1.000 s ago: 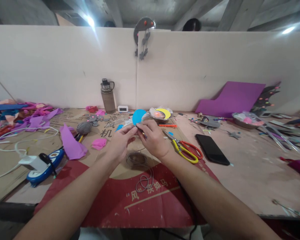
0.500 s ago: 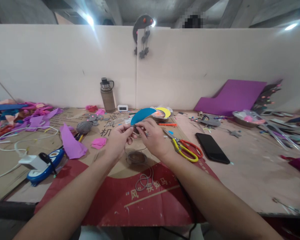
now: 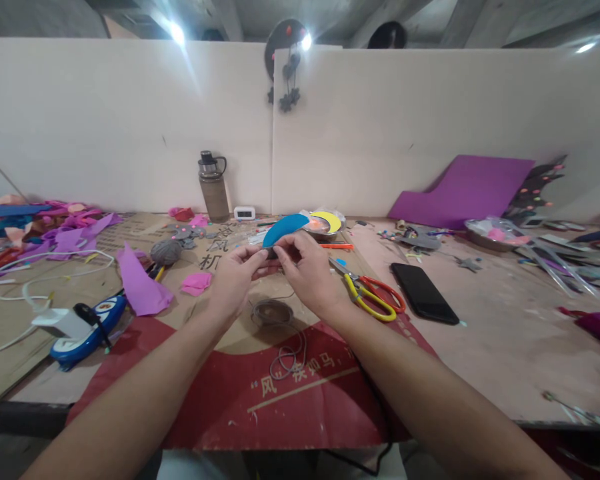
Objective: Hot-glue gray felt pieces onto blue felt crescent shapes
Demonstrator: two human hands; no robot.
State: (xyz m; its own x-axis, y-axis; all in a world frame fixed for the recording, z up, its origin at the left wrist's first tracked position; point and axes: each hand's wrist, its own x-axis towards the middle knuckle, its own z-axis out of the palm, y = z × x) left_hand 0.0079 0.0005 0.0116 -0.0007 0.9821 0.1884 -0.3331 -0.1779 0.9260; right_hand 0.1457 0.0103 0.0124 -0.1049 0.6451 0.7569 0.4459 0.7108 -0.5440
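My left hand [image 3: 237,279] and my right hand [image 3: 310,273] meet above the cardboard, fingertips pinched together. Between them is the lower end of a blue crescent-shaped piece [image 3: 283,230], which looks like felt and rises up and to the right. A small dark bit [image 3: 271,253] shows at the fingertips; I cannot make out what it is. Below the hands, a grey cord [image 3: 287,363] lies in loose loops beside a round coil [image 3: 271,312]. To the right of my right hand lie scissors [image 3: 373,297] with yellow and red handles.
A black phone [image 3: 423,293] lies right of the scissors. Behind the hands are a metal bowl [image 3: 341,227] with a yellow crescent [image 3: 333,220], and a water bottle [image 3: 213,193]. Left are grey yarn [image 3: 165,252], purple felt [image 3: 143,280] and a blue power strip [image 3: 113,310].
The blue crescent has turned slightly, so that its inner curve shows more. My fingers have drawn closer together around its lower end. The whole view has shifted a little.
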